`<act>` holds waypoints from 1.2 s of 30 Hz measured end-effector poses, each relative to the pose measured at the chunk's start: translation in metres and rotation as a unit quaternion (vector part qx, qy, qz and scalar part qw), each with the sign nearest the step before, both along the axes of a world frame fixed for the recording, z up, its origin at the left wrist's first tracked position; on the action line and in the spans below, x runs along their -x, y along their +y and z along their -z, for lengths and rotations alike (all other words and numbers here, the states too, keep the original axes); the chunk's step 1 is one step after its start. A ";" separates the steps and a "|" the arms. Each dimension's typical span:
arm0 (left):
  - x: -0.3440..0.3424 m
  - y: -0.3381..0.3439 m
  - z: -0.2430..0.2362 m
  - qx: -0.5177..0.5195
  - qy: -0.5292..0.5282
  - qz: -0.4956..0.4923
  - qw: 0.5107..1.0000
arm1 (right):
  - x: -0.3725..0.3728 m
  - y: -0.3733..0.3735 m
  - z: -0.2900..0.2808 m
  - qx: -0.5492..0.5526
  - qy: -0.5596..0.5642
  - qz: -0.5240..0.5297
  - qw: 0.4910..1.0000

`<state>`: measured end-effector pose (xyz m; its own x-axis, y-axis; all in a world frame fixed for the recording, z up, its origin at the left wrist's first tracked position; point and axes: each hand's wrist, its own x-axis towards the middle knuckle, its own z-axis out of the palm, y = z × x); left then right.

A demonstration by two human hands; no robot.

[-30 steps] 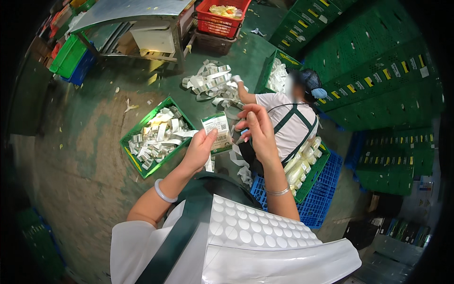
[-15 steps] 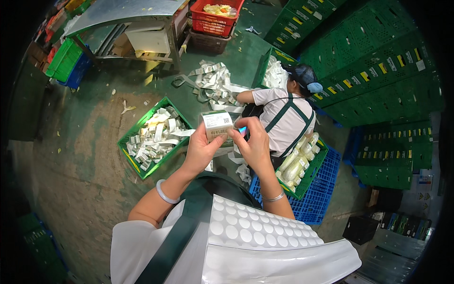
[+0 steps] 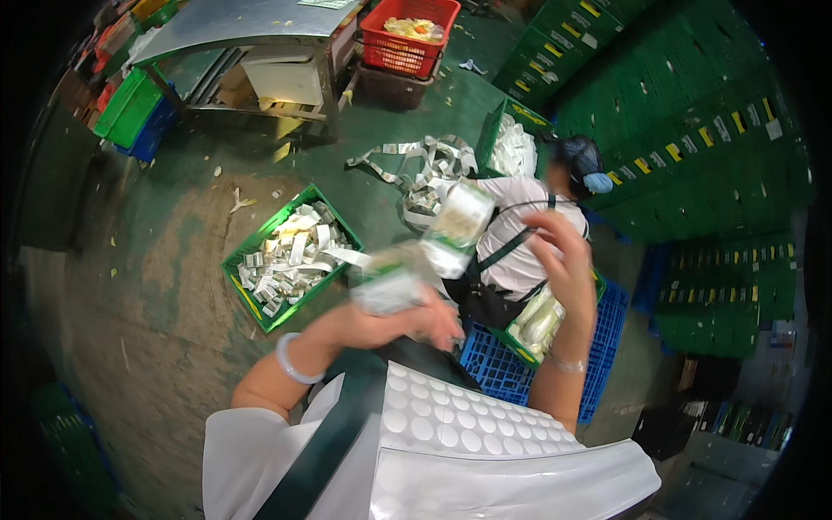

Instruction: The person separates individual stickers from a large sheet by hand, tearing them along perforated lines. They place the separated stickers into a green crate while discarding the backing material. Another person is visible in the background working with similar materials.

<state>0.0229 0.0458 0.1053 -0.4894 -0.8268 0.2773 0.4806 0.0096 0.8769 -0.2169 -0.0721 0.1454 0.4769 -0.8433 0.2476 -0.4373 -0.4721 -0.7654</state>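
Observation:
A strip of white-and-green printed labels [image 3: 462, 221] is in the air in front of me, smeared by motion. Its near part lies against my left hand [image 3: 386, 322], which is blurred but appears closed on the strip. My right hand [image 3: 565, 260] is raised to the right, apart from the strip, with its fingers spread and nothing in them. At the left, a green crate [image 3: 260, 232] on the floor holds a heap of folded label strips [image 3: 296, 247]; one white end trails over its rim toward my left hand. A sheet of white round dots [image 3: 459, 412] lies across my front.
A co-worker [image 3: 529, 243] crouches ahead, near loose strips [image 3: 425, 169] on the floor. A green crate of wrapped vegetables [image 3: 537, 328] sits on a blue pallet [image 3: 598, 347]. Stacked green crates [image 3: 685, 130] line the right; a metal table [image 3: 234, 30] and red basket [image 3: 409, 43] stand behind.
Both hands were together on the label strip. My right hand has come off it and swung right, opening. My left hand has dropped slightly, and the strip has swung out between them.

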 end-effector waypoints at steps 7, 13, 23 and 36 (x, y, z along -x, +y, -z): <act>-0.023 0.022 -0.100 0.514 0.046 -0.153 0.843 | 0.038 0.136 -0.095 0.303 -0.485 -0.089 0.816; -0.015 0.013 -0.090 0.451 -0.205 -0.183 0.849 | 0.074 0.126 -0.069 0.325 -0.310 0.004 0.893; 0.012 -0.018 -0.010 -0.066 -0.133 -0.384 0.911 | 0.039 0.091 -0.012 -0.010 -0.280 0.156 0.947; 0.002 -0.022 -0.010 -0.025 -0.154 -0.420 0.894 | 0.023 0.053 0.019 -0.099 -0.357 0.138 0.918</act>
